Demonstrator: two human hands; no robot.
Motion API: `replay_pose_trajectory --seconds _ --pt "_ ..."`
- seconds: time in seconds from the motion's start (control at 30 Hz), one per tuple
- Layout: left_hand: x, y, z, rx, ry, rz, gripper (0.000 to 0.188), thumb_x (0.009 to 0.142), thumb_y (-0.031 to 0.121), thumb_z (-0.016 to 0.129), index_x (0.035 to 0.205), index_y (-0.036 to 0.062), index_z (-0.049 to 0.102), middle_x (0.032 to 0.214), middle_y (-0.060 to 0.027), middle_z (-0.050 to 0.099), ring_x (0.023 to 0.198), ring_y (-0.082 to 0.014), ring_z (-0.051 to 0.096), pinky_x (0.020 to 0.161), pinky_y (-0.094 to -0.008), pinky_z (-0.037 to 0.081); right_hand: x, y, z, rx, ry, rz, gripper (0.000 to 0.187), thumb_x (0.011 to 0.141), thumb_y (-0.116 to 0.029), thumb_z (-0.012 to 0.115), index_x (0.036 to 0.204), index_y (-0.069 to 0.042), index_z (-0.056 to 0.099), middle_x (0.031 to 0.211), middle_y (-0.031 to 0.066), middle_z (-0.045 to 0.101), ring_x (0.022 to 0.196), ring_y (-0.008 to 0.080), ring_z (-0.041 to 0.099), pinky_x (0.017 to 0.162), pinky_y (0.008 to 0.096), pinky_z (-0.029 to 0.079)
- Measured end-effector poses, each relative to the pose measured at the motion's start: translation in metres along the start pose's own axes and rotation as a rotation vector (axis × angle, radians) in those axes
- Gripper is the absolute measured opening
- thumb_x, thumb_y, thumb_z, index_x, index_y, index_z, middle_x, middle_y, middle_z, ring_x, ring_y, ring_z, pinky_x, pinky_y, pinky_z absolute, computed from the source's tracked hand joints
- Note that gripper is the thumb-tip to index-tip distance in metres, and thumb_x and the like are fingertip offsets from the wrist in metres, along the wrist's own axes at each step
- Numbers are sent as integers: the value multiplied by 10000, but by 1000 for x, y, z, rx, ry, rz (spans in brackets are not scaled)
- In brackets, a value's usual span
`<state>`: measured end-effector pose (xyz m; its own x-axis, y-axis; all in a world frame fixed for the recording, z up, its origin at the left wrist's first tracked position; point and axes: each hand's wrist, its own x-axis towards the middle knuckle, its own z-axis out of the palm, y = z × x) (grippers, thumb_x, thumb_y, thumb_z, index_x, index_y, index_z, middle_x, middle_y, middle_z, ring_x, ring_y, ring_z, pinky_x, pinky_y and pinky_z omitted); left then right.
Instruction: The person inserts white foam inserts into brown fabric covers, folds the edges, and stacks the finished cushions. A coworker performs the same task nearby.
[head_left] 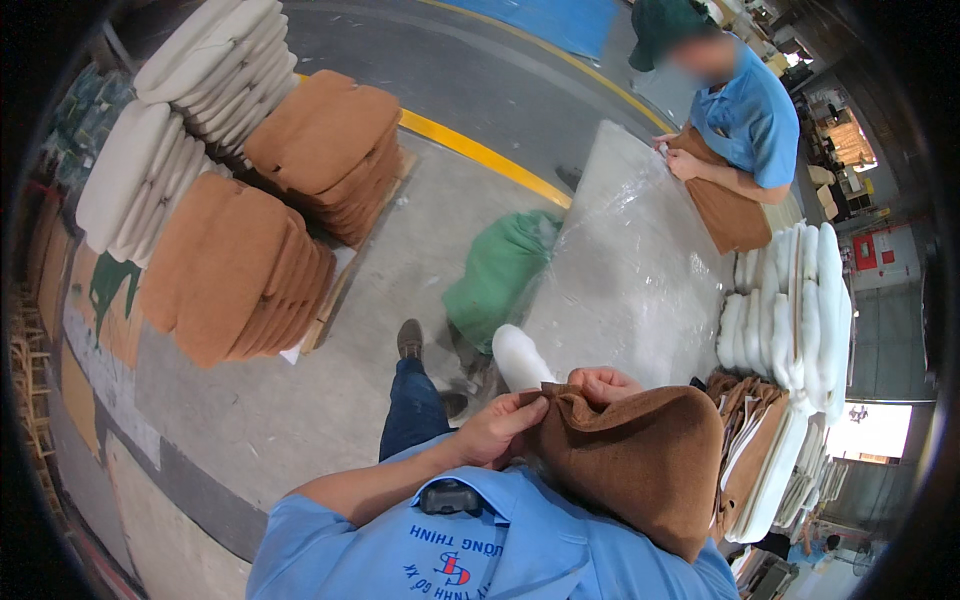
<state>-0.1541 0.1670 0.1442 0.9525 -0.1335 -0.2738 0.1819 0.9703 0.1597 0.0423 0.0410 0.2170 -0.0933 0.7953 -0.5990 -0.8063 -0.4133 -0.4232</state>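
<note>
A brown fabric cushion (640, 450) rests against my chest, its far edge gathered and creased between my hands. My left hand (492, 430) pinches the edge of the cover at its left corner, thumb on top. Just to the right, my right hand (603, 385) is closed on the same edge, its fingers partly hidden behind the fabric. Beyond the cushion, a rounded white padding piece (518, 357) lies at the near end of the table; I cannot tell whether it touches the cover.
A plastic-covered table (630, 270) stretches ahead. At its far end a co-worker (745, 120) handles another brown cushion (725, 190). A green sack (500, 270) stands left of the table. Stacked brown cushions (215, 265) and white pads (130, 180) stand at left, more white pads (790, 310) at right.
</note>
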Motion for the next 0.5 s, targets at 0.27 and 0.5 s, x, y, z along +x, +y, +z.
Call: replay_pose_trajectory --seconds 0.27,0.5 --pt "9 -1 -4 148 315 327 294 1137 301 520 1287 67 614 1198 -51 702 1125 -146 665 977 -322 539 37 -13 -4 -677 303 -85 233 1057 -239 689 1074 -10 724 900 5 723 804 77 655 713 259 533" --pt "38 19 -35 381 620 484 282 1154 268 455 1138 38 618 1039 -29 668 944 -98 585 867 -293 502 94 -18 -8 -1045 501 -231 212 1030 -231 710 1026 -24 754 939 69 766 846 113 674 745 302 546"
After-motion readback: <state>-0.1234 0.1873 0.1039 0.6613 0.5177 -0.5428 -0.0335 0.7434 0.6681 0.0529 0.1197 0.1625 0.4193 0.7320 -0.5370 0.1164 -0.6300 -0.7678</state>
